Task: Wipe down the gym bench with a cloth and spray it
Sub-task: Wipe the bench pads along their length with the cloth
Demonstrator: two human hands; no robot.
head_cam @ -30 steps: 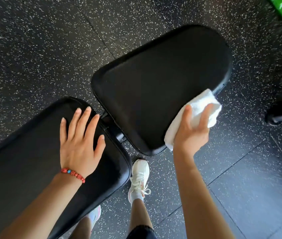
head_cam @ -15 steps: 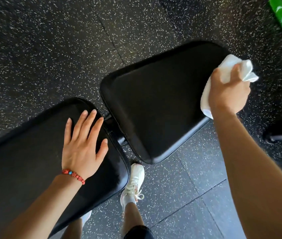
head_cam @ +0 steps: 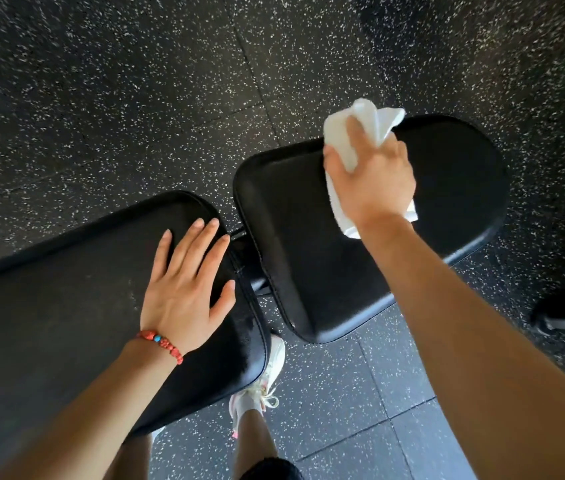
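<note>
Moved: right hand (head_cam: pixel 373 178) and white cloth (head_cam: pixel 347 133) swept from seat pad's right edge to its far edge | grip: clenched round cloth, left hand (head_cam: pixel 184 289) flat on bench (head_cam: pixel 49 323) | tip: flatten cloth, overlap strokes | spray bottle: unseen, probably out of frame

The right hand (head_cam: pixel 374 178), gripping the white cloth (head_cam: pixel 360 126), moves along the seat pad (head_cam: pixel 308 244). One second ago it is at the pad's near right edge. Half a second ago it is at the far right corner. Now it is at the far edge, toward the pad's middle, with the cloth bunched above the fingers.
</note>
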